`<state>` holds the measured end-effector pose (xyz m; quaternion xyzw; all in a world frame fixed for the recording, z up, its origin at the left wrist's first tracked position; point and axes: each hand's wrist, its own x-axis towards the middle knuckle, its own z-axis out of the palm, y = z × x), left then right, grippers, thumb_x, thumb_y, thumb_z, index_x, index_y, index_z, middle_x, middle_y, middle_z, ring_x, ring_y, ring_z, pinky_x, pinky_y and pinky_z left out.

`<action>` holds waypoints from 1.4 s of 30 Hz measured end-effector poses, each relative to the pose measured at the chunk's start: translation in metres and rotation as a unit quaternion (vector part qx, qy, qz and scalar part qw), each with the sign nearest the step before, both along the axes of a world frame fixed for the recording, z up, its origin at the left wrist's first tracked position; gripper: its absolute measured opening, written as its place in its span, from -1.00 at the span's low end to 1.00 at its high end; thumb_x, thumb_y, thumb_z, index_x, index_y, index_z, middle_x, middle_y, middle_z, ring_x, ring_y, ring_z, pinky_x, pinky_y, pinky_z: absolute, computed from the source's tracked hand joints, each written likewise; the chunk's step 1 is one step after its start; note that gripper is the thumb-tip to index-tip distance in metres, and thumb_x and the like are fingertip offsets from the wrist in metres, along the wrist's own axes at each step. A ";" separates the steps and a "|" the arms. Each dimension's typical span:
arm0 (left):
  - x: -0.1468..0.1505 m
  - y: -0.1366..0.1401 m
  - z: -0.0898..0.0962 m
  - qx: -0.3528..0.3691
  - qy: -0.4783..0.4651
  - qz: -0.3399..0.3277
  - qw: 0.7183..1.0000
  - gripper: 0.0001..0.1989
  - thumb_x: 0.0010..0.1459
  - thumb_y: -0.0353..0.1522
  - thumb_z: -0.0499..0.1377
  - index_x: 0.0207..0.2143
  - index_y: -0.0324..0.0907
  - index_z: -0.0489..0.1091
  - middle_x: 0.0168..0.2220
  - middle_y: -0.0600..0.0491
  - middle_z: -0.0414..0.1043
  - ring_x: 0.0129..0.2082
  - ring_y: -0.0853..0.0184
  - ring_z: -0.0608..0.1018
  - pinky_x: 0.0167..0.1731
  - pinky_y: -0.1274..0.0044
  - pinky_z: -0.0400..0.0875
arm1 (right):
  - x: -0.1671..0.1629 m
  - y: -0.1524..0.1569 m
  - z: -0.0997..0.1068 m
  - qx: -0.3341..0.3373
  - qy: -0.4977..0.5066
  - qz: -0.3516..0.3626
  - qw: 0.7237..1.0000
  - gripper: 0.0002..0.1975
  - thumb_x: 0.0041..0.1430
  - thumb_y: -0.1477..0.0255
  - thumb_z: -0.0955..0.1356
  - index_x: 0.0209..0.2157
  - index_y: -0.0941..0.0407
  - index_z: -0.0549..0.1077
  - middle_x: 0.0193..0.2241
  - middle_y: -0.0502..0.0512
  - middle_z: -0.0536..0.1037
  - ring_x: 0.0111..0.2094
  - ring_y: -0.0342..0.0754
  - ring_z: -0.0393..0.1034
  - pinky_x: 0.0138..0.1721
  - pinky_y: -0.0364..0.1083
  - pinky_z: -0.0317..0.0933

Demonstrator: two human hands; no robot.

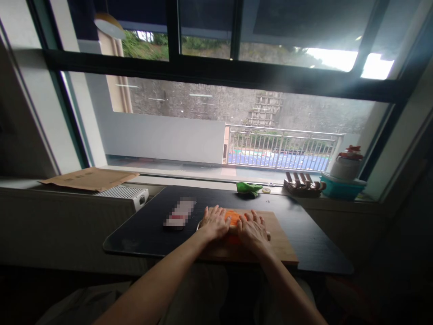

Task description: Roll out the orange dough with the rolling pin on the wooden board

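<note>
On the wooden board (282, 246) lies a flattened orange sheet (236, 217) of what looks like clay or dough. A wooden rolling pin (234, 229) crosses it sideways, mostly covered by my hands. My left hand (214, 223) rests palm down over the pin's left part, fingers stretched forward and apart. Over its right part lies my right hand (253, 229), also flat with fingers spread. The pin's right end sticks out past my right hand. More orange shows below the pin, between my wrists.
The board sits on a dark table (142, 234) by a window. Left of the board lies a blurred-out flat object (180, 214). A green cloth (248, 189) is at the far edge. On the sill are a brown rack (302, 185), a teal box (343, 186) and a brown envelope (89, 178).
</note>
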<state>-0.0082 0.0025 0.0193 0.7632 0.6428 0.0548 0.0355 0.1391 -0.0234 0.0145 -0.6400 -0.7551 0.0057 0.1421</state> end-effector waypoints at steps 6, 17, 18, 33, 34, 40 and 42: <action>0.004 0.030 0.000 -0.018 -0.001 0.003 1.000 -0.39 0.22 -0.13 -0.28 0.22 -0.22 0.06 0.28 -0.06 0.01 0.30 0.16 -0.01 0.20 0.09 -0.20 | 0.001 0.028 -0.002 -0.008 -0.001 -0.021 1.000 -0.60 0.28 0.33 0.08 -0.02 0.05 0.42 0.11 0.13 0.34 0.25 0.11 -0.08 0.17 0.12 -0.22; -0.007 -0.037 -0.002 0.032 -0.007 -0.027 0.999 -0.44 0.24 -0.22 -0.26 0.23 -0.20 0.08 0.29 -0.03 -0.01 0.31 0.25 -0.07 0.24 0.20 -0.27 | -0.003 -0.041 -0.014 0.047 0.004 0.000 0.999 -0.49 0.31 0.31 0.02 0.16 0.22 0.24 0.21 0.14 0.19 0.30 0.08 -0.28 0.23 0.06 -0.31; -0.008 -0.043 -0.003 0.036 -0.008 -0.028 0.999 -0.43 0.24 -0.21 -0.26 0.23 -0.22 0.06 0.30 -0.03 -0.03 0.31 0.25 -0.07 0.24 0.21 -0.26 | -0.003 -0.045 -0.017 0.056 0.002 0.004 0.998 -0.48 0.31 0.31 0.02 0.19 0.23 0.19 0.22 0.14 0.17 0.30 0.08 -0.29 0.24 0.05 -0.34; 0.006 0.053 -0.001 -0.008 -0.012 -0.004 1.000 -0.41 0.27 -0.07 -0.22 0.23 -0.18 0.04 0.30 -0.08 -0.02 0.30 0.16 -0.03 0.22 0.10 -0.25 | 0.012 0.034 0.000 0.015 -0.013 -0.013 1.000 -0.56 0.31 0.34 0.05 0.04 0.15 0.37 0.19 0.18 0.23 0.27 0.11 -0.13 0.17 0.08 -0.13; 0.007 0.061 -0.001 -0.008 -0.014 -0.001 1.000 -0.40 0.26 -0.04 -0.17 0.23 -0.17 0.05 0.30 -0.09 -0.02 0.30 0.14 -0.01 0.21 0.08 -0.23 | 0.014 0.037 0.001 0.015 -0.013 -0.015 1.000 -0.57 0.31 0.34 0.06 0.02 0.15 0.38 0.18 0.18 0.25 0.26 0.11 -0.10 0.16 0.07 -0.11; 0.008 0.061 -0.003 0.002 -0.016 -0.004 1.000 -0.42 0.28 -0.11 -0.29 0.25 -0.19 0.01 0.30 -0.08 -0.05 0.31 0.16 -0.08 0.21 0.08 -0.25 | 0.024 0.018 -0.002 0.041 -0.022 -0.005 0.999 -0.54 0.32 0.34 0.03 -0.06 0.18 0.44 0.09 0.22 0.36 0.24 0.14 -0.07 0.20 0.13 -0.27; 0.004 0.043 -0.004 0.007 -0.012 -0.019 1.000 -0.41 0.27 -0.14 -0.32 0.25 -0.18 0.01 0.30 -0.03 -0.04 0.31 0.20 -0.08 0.22 0.11 -0.28 | 0.024 0.000 -0.009 0.058 -0.018 0.009 0.998 -0.54 0.33 0.34 0.02 -0.01 0.19 0.40 0.04 0.23 0.41 0.21 0.13 0.02 0.21 0.14 -0.30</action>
